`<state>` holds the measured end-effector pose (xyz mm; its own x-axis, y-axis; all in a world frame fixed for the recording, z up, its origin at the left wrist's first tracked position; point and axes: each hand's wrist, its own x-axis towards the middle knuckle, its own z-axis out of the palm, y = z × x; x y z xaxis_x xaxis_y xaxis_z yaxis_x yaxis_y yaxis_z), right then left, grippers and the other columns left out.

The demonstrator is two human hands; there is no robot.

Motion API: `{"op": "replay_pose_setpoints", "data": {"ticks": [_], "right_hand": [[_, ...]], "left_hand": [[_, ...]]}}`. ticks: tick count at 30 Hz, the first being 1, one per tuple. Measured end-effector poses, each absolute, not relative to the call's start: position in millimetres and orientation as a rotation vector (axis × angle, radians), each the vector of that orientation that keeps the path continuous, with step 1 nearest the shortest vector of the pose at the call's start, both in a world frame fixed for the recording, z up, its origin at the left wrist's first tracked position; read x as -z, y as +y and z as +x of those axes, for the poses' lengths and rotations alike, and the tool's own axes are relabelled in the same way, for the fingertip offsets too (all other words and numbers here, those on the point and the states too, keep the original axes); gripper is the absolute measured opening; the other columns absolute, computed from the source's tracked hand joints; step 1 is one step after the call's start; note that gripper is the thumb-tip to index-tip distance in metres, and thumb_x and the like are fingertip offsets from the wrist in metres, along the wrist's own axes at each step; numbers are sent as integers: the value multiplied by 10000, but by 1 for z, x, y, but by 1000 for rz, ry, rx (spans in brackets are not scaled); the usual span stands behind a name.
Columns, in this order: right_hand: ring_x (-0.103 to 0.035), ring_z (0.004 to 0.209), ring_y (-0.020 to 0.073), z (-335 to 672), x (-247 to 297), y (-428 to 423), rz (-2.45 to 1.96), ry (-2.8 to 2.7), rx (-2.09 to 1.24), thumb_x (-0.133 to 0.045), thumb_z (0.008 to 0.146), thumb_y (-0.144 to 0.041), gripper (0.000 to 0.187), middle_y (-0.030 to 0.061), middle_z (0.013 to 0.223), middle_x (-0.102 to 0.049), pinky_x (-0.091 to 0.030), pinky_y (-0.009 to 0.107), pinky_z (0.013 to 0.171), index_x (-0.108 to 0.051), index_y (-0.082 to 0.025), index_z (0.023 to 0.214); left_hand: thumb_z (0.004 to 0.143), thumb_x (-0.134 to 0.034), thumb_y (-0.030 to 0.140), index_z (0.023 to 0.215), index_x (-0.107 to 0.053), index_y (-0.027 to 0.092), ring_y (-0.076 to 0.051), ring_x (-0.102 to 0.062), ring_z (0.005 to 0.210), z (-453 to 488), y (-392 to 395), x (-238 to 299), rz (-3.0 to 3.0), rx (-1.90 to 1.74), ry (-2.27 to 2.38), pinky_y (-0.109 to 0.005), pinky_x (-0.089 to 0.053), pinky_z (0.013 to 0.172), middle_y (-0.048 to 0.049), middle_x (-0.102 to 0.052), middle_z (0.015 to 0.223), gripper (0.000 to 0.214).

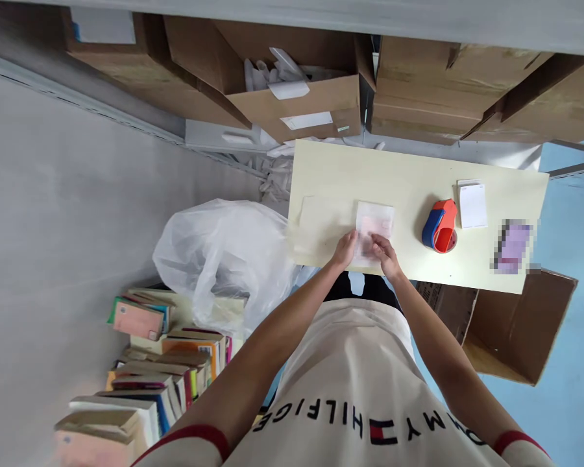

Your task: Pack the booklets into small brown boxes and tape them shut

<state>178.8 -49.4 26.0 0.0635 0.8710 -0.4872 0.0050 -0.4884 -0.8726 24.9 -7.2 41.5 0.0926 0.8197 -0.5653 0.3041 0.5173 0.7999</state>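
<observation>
Both my hands rest at the near edge of a pale yellow table (pixel 409 175). My left hand (pixel 345 250) and my right hand (pixel 383 253) pinch the near end of a thin translucent packet (pixel 376 224) with a pinkish item inside. The packet lies flat on the table, stretching away from me. A second pale flat sheet or bag (pixel 321 220) lies just to the left of it, blurred.
A red and blue tape dispenser (pixel 440 226) and a white pad (pixel 473 204) lie to the right. A clear plastic bag (pixel 224 259) and stacked books (pixel 160 376) sit on the floor at left. Open cardboard boxes (pixel 296 91) line the far shelf; another box (pixel 516 324) stands right.
</observation>
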Motion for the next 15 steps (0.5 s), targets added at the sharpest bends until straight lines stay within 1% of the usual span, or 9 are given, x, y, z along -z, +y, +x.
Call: {"op": "replay_pose_setpoints", "data": {"ticks": [1, 3, 5, 8, 10, 11, 13, 15], "right_hand": [[-535, 1216, 275, 177, -25, -50, -1622, -882, -1506, -607, 789, -629, 531, 90, 1325, -572, -462, 474, 1008, -638, -265, 1175], [-544, 1204, 271, 175, -24, -51, -1633, -892, -1487, -638, 773, -603, 527, 95, 1339, -562, -475, 468, 990, -632, -260, 1174], [-571, 1158, 265, 174, -25, -54, -1661, -936, -1459, -654, 767, -567, 495, 101, 1312, -575, -501, 457, 947, -639, -249, 1147], [-582, 1114, 267, 177, -25, -56, -1846, -972, -1227, -644, 769, -491, 428, 119, 1239, -600, -517, 458, 904, -640, -227, 1106], [-580, 1100, 273, 179, -25, -56, -1996, -905, -1056, -642, 749, -441, 454, 136, 1217, -596, -511, 473, 897, -614, -211, 1139], [-586, 1082, 274, 181, -26, -55, -2039, -851, -1030, -652, 727, -423, 497, 140, 1212, -594, -513, 475, 884, -593, -204, 1169], [-612, 1006, 260, 183, -29, -51, -2036, -731, -1086, -671, 686, -401, 584, 132, 1176, -610, -528, 461, 833, -547, -200, 1220], [-634, 919, 235, 183, -36, -45, -1947, -645, -1179, -677, 672, -393, 591, 106, 1121, -637, -540, 430, 779, -532, -208, 1214]], "left_hand": [[938, -302, 618, 1038, -637, 186, -268, -598, 1085, 23, -7, -41, 1109, -500, 1524, -419, -493, 919, -113, -657, 1072, 556], [916, -396, 596, 1198, -572, 172, -291, -508, 1228, 22, -9, -39, 1301, -527, 1597, -457, -423, 1027, -148, -585, 1232, 538], [901, -459, 564, 1285, -514, 163, -297, -460, 1279, 24, -11, -36, 1486, -514, 1567, -469, -371, 1083, -165, -536, 1300, 558], [921, -445, 525, 1276, -522, 157, -305, -494, 1241, 29, -11, -30, 1558, -383, 1494, -485, -373, 1083, -172, -560, 1261, 517], [931, -431, 518, 1251, -542, 156, -306, -517, 1218, 30, -8, -27, 1510, -331, 1480, -483, -394, 1065, -173, -568, 1252, 495], [931, -429, 523, 1245, -547, 154, -301, -537, 1195, 29, -6, -25, 1469, -322, 1462, -473, -413, 1048, -174, -568, 1257, 499], [930, -426, 541, 1259, -542, 148, -285, -586, 1128, 29, -2, -25, 1347, -326, 1423, -447, -461, 994, -174, -573, 1263, 527], [933, -417, 547, 1278, -536, 151, -275, -613, 1095, 29, 3, -25, 1215, -368, 1379, -430, -489, 955, -166, -593, 1259, 538]]}}
